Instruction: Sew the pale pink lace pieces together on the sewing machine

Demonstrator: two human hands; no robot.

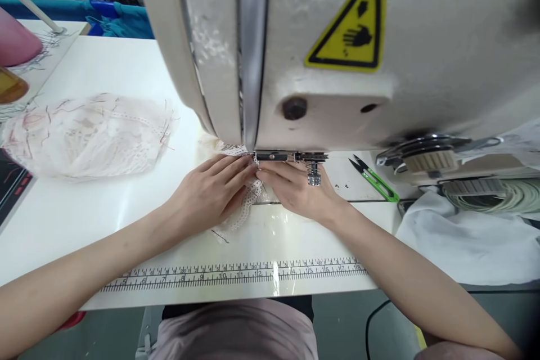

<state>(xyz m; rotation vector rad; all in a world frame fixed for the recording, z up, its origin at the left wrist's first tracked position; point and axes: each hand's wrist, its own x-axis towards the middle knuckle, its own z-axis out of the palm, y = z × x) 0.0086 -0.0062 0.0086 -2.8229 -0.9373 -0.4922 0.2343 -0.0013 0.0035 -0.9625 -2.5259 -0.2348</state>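
Observation:
White lace fabric (pixel 247 208) lies under the sewing machine head (pixel 320 118), partly covered by my hands. My left hand (pixel 213 188) rests flat on the lace, its fingers stretched out and side by side toward the needle area. From the right, my right hand (pixel 299 188) meets it at the lace edge, thumb and forefinger closed on the fabric; its other fingers are partly hidden behind the metal presser parts (pixel 291 156). The needle itself cannot be made out. A loose dark thread end trails from the lace's near edge.
A pile of sheer lace pieces (pixel 88 135) with red thread ends lies at left. Green thread snips (pixel 375 180) lie right of my right hand. White cloth (pixel 468 242) sits farther right. A printed ruler (pixel 236 275) runs along the table's front edge. Thread cones (pixel 17 39) stand upper left.

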